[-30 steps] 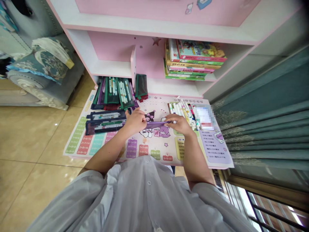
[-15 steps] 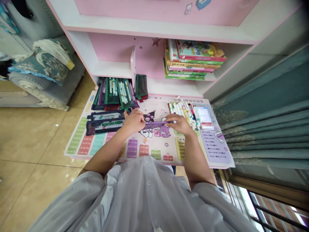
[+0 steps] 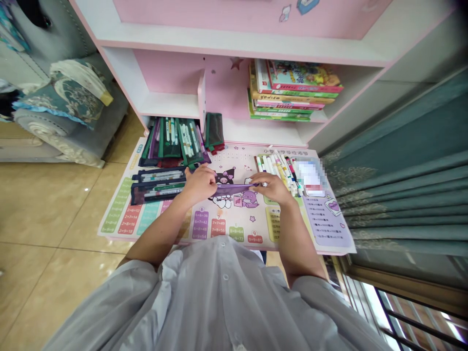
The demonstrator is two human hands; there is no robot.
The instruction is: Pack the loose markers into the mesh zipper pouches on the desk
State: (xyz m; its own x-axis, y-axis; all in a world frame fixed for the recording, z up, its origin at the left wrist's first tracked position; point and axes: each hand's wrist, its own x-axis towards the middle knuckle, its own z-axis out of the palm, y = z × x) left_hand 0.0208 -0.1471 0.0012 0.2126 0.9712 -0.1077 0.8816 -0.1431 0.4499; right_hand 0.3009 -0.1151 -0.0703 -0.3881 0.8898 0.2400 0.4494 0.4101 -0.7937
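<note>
Left hand (image 3: 199, 185) and right hand (image 3: 272, 189) gripping flat purple fabric pencil pouch (image 3: 232, 189) by opposite ends, fingers closed narrowly on it, above pink printed desk mat (image 3: 256, 224). Dark marker-filled pouches (image 3: 157, 185) lying at 10 o'clock; loose white-barrelled markers (image 3: 280, 173) remaining at 1 o'clock.
</note>
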